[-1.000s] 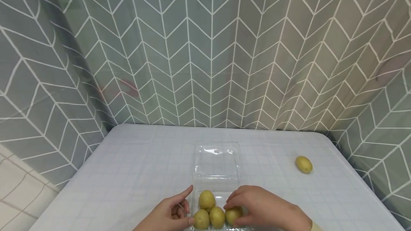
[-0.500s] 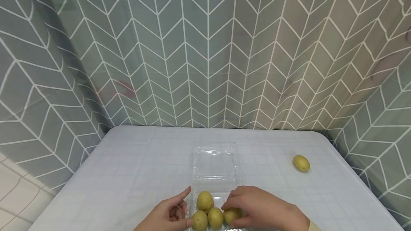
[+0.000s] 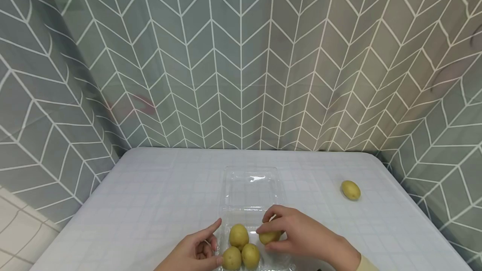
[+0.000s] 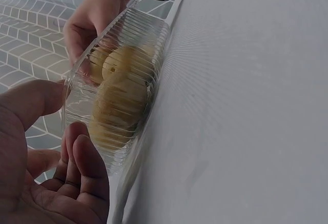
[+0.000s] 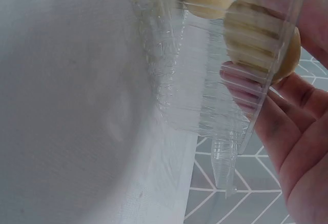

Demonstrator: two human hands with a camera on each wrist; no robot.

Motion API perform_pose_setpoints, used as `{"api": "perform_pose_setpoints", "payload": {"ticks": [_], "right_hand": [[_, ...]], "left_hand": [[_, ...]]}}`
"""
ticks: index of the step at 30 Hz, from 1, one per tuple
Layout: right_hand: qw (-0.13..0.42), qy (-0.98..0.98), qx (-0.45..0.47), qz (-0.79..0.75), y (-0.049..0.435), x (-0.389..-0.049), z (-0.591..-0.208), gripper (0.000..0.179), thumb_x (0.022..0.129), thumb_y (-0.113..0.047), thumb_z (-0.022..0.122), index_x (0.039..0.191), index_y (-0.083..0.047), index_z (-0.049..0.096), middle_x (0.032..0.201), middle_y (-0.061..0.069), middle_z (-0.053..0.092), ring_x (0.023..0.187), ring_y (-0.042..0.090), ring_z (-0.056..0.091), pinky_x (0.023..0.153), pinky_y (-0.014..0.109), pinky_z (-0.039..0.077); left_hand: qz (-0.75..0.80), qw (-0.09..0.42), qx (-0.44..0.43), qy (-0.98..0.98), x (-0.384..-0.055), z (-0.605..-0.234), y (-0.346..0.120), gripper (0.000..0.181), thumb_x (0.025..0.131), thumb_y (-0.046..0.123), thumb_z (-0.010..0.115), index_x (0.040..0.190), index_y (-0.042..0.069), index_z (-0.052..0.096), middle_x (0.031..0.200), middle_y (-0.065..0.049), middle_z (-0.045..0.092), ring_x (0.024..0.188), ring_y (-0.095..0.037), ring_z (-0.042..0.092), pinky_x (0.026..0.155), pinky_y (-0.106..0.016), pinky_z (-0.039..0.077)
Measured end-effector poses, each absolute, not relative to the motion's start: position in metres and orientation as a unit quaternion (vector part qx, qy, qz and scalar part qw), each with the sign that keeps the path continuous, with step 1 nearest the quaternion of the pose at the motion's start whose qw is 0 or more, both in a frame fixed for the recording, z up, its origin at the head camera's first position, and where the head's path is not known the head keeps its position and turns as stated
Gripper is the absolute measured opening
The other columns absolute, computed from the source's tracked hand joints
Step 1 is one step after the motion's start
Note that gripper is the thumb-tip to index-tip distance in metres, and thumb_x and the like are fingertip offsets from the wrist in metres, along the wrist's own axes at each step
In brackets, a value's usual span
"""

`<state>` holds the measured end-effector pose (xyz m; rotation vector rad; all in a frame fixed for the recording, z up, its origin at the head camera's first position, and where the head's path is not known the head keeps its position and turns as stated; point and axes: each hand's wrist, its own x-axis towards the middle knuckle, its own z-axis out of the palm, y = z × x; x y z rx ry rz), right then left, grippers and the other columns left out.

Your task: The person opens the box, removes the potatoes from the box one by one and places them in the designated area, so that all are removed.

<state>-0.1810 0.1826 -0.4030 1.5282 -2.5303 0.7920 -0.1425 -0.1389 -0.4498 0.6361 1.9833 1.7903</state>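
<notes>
We see the right hand holding a yellow potato at about two o'clock from the middle of the clear tray (whether it touches the bottom, we cannot tell). At nine o'clock we find the left hand, thumb at the tray's rim, a wide gap between thumb and forefinger. Inside, three more potatoes cluster towards nine; the lid lies at twelve, and a loose potato rests on the table, well apart, at two.
</notes>
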Motion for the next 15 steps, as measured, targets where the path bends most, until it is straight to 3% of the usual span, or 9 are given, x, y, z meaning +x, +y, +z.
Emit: {"api": "perform_pose_setpoints", "payload": {"ticks": [8, 15], "right_hand": [[0.041, -0.837, 0.488, 0.244, 0.1845, -0.1829, -0.4024, 0.034, 0.082, -0.018, 0.081, 0.114, -0.023, 0.072, 0.118, -0.011, 0.062, 0.106, 0.006, 0.059, 0.087, 0.023, 0.05], [-0.009, -0.832, 0.466, 0.301, 0.1847, -0.1855, -0.4016, 0.042, 0.08, -0.004, 0.077, 0.119, -0.017, 0.07, 0.119, -0.009, 0.06, 0.101, 0.004, 0.059, 0.077, 0.016, 0.051]], "left_hand": [[0.636, 0.199, 0.238, 0.706, -0.1438, -0.4518, -0.1394, 0.079, 0.091, 0.012, 0.071, 0.152, -0.008, 0.024, 0.098, -0.004, 0.05, 0.072, -0.001, 0.052, 0.063, -0.014, 0.047], [0.637, 0.204, 0.238, 0.705, -0.1445, -0.4517, -0.1408, 0.077, 0.093, 0.011, 0.069, 0.152, -0.008, 0.023, 0.099, -0.005, 0.05, 0.073, -0.002, 0.053, 0.064, -0.015, 0.047]]}}
